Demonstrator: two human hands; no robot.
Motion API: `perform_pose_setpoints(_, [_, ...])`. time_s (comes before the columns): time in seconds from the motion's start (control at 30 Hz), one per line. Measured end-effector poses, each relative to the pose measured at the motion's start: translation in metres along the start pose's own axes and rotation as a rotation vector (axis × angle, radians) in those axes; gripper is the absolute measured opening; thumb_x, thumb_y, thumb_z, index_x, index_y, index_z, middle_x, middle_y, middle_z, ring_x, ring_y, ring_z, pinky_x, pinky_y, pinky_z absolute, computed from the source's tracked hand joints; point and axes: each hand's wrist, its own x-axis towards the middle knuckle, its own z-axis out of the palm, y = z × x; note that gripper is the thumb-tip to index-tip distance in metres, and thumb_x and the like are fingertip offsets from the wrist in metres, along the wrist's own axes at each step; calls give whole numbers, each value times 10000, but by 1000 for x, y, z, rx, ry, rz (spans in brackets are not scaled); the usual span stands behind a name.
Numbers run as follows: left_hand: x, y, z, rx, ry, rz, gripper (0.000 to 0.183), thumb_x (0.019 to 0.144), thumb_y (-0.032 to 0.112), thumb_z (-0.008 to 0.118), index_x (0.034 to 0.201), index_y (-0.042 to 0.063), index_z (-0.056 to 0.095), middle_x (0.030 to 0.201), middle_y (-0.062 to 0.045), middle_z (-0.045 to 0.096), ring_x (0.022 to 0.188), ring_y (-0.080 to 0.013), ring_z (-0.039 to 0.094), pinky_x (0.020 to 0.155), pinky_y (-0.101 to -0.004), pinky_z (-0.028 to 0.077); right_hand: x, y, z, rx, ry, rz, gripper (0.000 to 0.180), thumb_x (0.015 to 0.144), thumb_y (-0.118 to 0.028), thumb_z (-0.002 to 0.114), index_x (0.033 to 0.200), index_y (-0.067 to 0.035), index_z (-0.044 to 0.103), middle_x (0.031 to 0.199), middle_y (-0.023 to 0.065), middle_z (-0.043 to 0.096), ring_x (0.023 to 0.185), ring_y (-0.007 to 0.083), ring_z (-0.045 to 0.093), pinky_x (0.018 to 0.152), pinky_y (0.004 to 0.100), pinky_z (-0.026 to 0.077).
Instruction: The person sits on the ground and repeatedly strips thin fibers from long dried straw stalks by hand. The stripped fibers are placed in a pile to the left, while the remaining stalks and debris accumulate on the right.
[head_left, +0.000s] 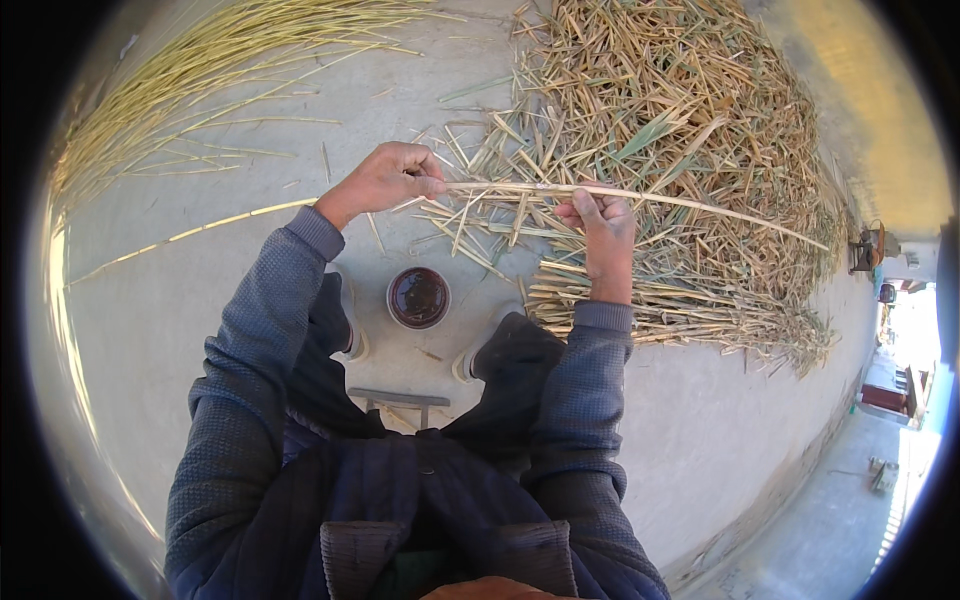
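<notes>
A long, pale reed-like stalk (517, 186) runs roughly level in front of me. My left hand (394, 180) pinches it between thumb and fingers. Further right, my right hand (604, 232) grips the same stalk, thumb in front, and its thin end reaches past that hand over the leaf pile. Left of my left wrist, a yellowish stalk length (217, 223) extends towards the left rim; the wrist hides whether it is the same piece. Below and between my hands, a round container (418, 298) of dark liquid stands on the floor between my feet.
A large heap of dry leaf sheaths (660, 112) covers the floor at upper right. Below it lies a bundle of unstripped stalks (675, 307). Smooth yellow-green stalks (225, 67) spread across the upper left. A small stool's edge (397, 396) shows between my legs.
</notes>
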Motion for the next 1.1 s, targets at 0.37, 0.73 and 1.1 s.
perform_pose_setpoints(0.37, [-3, 6, -25, 23, -55, -61, 105, 939, 112, 682, 931, 13, 649, 807, -14, 655, 764, -102, 611, 720, -274, 500, 5, 28, -54, -687, 344, -156, 273, 920, -61, 654, 1185, 0, 626, 1064, 128, 701, 985, 189, 664, 806, 275, 529])
perform_pose_setpoints(0.73, [-9, 13, -5, 29, -193, -56, 151, 915, 170, 713, 926, 31, 654, 781, -14, 650, 755, -82, 605, 686, -282, 480, 3, -1, -18, 186, 167, -47, 236, 942, -201, 708, 1054, -18, 611, 931, 121, 713, 779, 169, 699, 680, 252, 561])
perform_pose_setpoints(1.1, [10, 32, 66, 850, 526, 576, 194, 769, 234, 786, 866, 99, 686, 687, -47, 617, 649, -240, 599, 615, -392, 440, -2, -3, 47, 210, 138, 52, 272, 929, -242, 725, 1005, 2, 631, 812, 105, 706, 656, 146, 685, 581, 231, 519])
